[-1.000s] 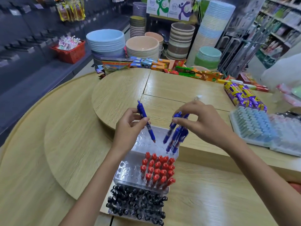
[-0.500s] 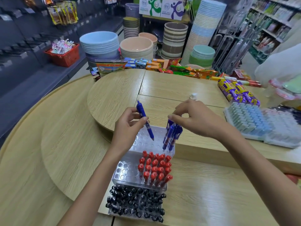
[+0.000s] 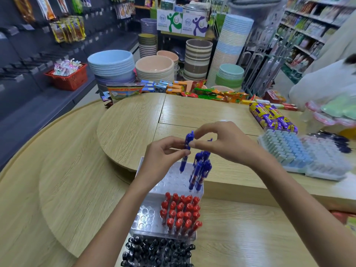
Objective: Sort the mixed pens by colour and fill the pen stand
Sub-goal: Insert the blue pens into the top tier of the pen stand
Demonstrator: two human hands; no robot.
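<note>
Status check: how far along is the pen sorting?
Black pens fill the bottom tier; red pens most of the middle. Left hand and right hand pinch one blue pen above the pen stand, beside a few blue pens already in. Most top holes are empty.

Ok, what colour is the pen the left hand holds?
Blue: the pen in the left hand, head view.

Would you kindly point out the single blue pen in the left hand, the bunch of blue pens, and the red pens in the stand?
single blue pen (image 3: 183, 163): head view, lower barrel.
bunch of blue pens (image 3: 200, 171): head view, middle barrels.
red pens (image 3: 180, 214): head view, a central cap.
</note>
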